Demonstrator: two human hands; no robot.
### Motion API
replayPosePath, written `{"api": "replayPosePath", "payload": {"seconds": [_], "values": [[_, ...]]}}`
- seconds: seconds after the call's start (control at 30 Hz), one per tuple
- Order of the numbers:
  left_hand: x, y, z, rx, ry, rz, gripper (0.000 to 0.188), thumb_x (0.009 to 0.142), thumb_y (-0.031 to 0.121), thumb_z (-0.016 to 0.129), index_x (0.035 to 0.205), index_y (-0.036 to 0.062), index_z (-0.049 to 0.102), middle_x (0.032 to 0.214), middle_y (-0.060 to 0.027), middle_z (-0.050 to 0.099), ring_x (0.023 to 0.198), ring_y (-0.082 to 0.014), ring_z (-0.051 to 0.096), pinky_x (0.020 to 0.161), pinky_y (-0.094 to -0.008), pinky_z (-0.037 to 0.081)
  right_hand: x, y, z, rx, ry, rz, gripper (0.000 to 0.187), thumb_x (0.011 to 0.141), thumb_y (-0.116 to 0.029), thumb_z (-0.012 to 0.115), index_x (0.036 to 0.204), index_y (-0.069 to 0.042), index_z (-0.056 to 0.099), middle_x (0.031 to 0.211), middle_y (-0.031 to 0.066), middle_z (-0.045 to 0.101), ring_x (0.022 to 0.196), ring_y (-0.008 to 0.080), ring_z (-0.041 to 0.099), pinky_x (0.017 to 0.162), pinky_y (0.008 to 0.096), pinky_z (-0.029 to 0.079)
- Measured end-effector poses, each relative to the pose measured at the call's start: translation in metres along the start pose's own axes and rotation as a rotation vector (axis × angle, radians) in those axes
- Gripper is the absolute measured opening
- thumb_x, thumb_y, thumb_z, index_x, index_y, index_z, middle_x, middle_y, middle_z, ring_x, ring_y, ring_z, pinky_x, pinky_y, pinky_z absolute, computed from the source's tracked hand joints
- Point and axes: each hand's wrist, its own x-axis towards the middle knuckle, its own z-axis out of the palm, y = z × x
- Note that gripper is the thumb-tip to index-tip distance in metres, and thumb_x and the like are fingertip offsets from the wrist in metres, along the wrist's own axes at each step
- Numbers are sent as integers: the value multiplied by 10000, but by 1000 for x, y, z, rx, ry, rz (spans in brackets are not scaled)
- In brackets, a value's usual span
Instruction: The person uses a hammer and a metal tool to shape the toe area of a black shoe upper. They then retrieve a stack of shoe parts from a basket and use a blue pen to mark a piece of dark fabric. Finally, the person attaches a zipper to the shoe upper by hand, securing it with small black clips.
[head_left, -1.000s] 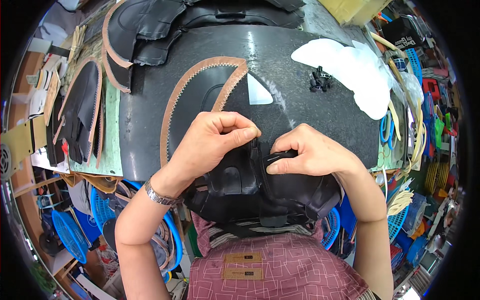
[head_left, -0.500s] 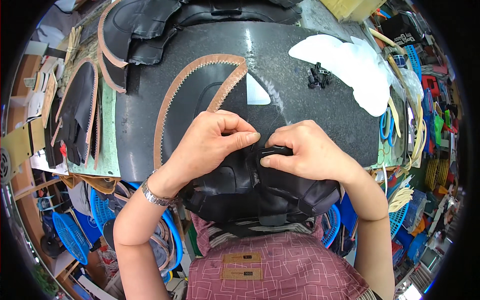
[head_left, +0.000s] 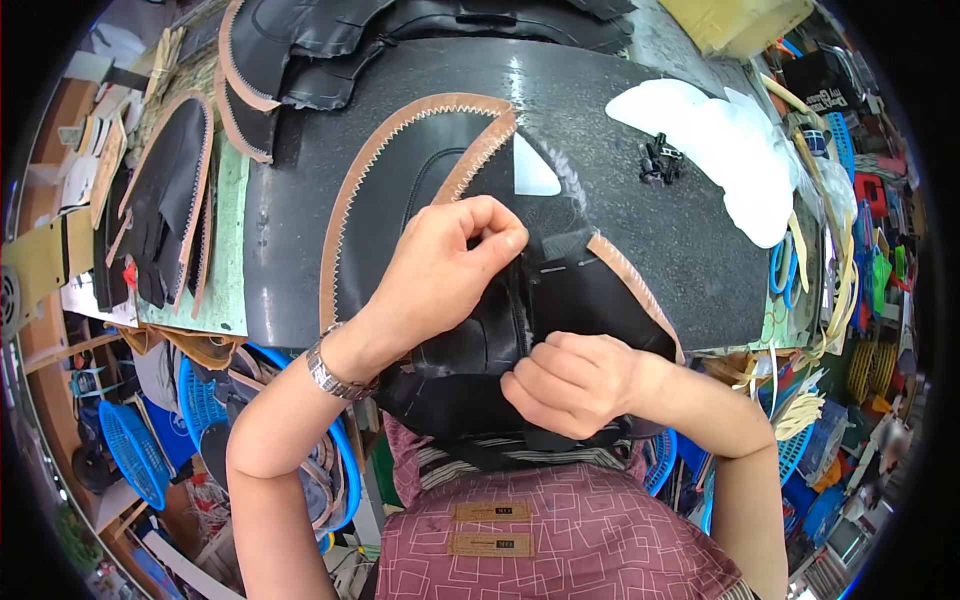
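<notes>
A black leather boot upper (head_left: 600,310) with a brown, zigzag-stitched edge lies over the front of the dark work board, its near part by my lap. A black zipper (head_left: 524,315) runs down its middle. My left hand (head_left: 450,260) pinches the zipper's top end between thumb and forefinger. Lower down, my right hand (head_left: 575,385) is curled closed against the zipper; its fingers hide what is in them. Beyond, a small white piece (head_left: 535,170) sits by the tip of the brown edge. Several small black parts (head_left: 660,160), perhaps zipper sliders, lie to the right.
The dark board (head_left: 440,75) spans the table. More black uppers (head_left: 320,55) lie at the far left, and others (head_left: 175,200) at the left edge. White sheet pieces (head_left: 710,150) and blue-handled scissors (head_left: 783,270) are at right. Blue baskets (head_left: 135,455) stand below.
My right hand has moved down along the zipper toward me, and the upper's right side now lies spread flat with its brown edge showing. My left hand has risen slightly.
</notes>
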Motion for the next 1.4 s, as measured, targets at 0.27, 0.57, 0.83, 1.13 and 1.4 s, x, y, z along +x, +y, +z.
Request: {"api": "replayPosePath", "payload": {"seconds": [0.27,0.57,0.83,1.13,1.4], "values": [[-1,-1,-1,87,-24,20,148,870,121,587,819,-18,593,724,20,570,706,-41,472,646,-219,418,9,25,0,-256,-5,222,271,646,-91,614,894,17,619,853,93,586,673,155,578,566,250,475],[-3,-6,6,118,41,96,149,879,117,570,816,-17,587,708,4,563,696,-47,473,640,-231,423,4,17,4,-199,-15,164,227,641,-91,605,840,17,608,775,74,577,634,141,564,539,241,455],[-2,-7,3,131,5,109,163,864,129,593,824,-29,599,713,-28,577,698,-66,499,634,-252,431,7,16,1,-279,-75,187,207,655,-112,604,834,-9,600,801,79,577,676,161,574,562,263,460],[-1,-4,3,141,14,61,175,845,136,613,830,-38,621,727,-66,612,693,-87,541,640,-259,443,11,32,7,-190,11,316,238,647,-71,626,869,-17,562,779,74,523,617,173,541,554,286,464],[-1,-3,0,158,7,51,201,845,162,628,830,-37,653,697,-49,623,668,-62,532,607,-251,439,7,34,7,-234,44,211,272,602,-68,630,864,-11,584,793,67,544,609,153,521,539,271,462]]}}
